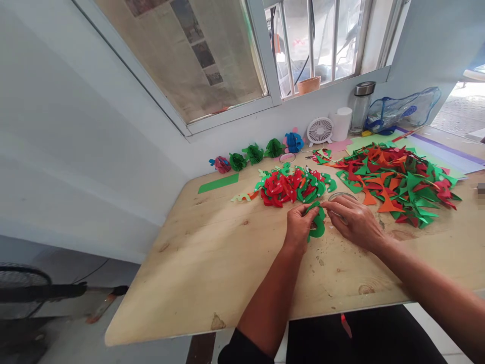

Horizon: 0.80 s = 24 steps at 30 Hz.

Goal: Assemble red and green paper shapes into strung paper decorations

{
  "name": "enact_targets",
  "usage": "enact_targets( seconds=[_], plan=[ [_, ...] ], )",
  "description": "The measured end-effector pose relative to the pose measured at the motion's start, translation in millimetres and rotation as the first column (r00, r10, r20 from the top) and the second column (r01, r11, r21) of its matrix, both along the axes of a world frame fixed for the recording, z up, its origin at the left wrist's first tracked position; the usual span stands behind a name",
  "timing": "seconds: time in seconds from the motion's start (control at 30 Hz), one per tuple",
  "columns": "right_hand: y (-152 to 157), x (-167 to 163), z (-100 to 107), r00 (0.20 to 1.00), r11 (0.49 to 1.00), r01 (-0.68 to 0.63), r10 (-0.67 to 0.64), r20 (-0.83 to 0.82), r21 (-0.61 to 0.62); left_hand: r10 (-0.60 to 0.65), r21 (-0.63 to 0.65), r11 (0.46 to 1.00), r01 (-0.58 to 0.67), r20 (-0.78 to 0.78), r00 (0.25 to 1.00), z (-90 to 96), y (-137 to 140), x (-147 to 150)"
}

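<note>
My left hand is closed on a green paper cutout with curved edges, holding it just above the wooden table. My right hand is on the other side of it, index finger stretched out to the cutout's upper edge and thumb apart from that finger. Whether a tiny piece sits at that fingertip is too small to tell. Partly under my right hand lies a clear round dish or ring. Just beyond my hands is a heap of red cutouts and green cutouts, several with small white squares on them.
Red, green and orange paper scraps are piled at the right. Along the wall stand folded paper figures, a small white fan, a white cylinder and a glass bottle. A green strip lies left on the table.
</note>
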State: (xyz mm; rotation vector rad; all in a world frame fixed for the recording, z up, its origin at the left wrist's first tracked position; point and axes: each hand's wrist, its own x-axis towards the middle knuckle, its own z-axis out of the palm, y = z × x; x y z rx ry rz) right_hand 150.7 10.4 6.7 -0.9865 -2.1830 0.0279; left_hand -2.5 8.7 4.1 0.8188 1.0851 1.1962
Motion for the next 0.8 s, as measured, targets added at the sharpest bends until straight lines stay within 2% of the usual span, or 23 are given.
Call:
enact_targets(
  seconds=[0.43, 0.8],
  plan=[
    [-2.3, -2.0, 1.8, 0.993, 0.998, 0.013, -0.020, 0.119, 0.058, 0.049, -0.009, 0.999, -0.049, 0.014, 0.999, 0.2, -0.5, 1.6],
    [-3.3, -3.1, 2.0, 0.994, 0.999, 0.009, -0.014, 0.106, 0.053, 0.103, 0.016, 0.995, -0.102, -0.054, 0.993, 7.6, -3.3, 2.9]
  ],
)
